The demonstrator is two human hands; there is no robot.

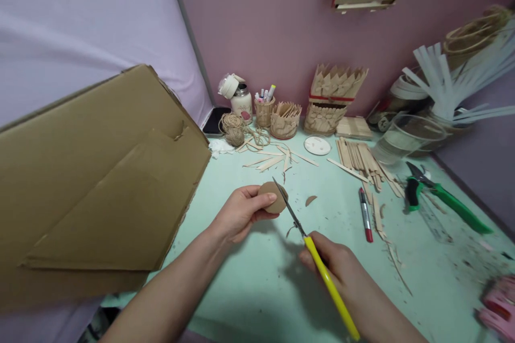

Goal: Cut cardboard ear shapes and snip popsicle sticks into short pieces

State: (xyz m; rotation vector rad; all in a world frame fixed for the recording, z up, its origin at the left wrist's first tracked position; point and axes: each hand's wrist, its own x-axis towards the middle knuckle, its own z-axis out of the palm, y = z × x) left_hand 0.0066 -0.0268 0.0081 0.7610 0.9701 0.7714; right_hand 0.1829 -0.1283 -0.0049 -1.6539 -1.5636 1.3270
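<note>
Scissors (309,244): glossy plastic handle, metal blades, I see from my end
Disc (267,188): matt cardboard
Twine ball (234,136): rough, fibrous
Craft sticks (356,156): matt wood, smooth-looking to me
Cup (396,140): clear glossy plastic

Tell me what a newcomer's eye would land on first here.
Probably the bright yellow scissors in the right hand, blades at the small cardboard disc that the left hand holds. Next, perhaps, the large brown cardboard filling much of the left side, then the green-handled cutters toward the right.
</note>
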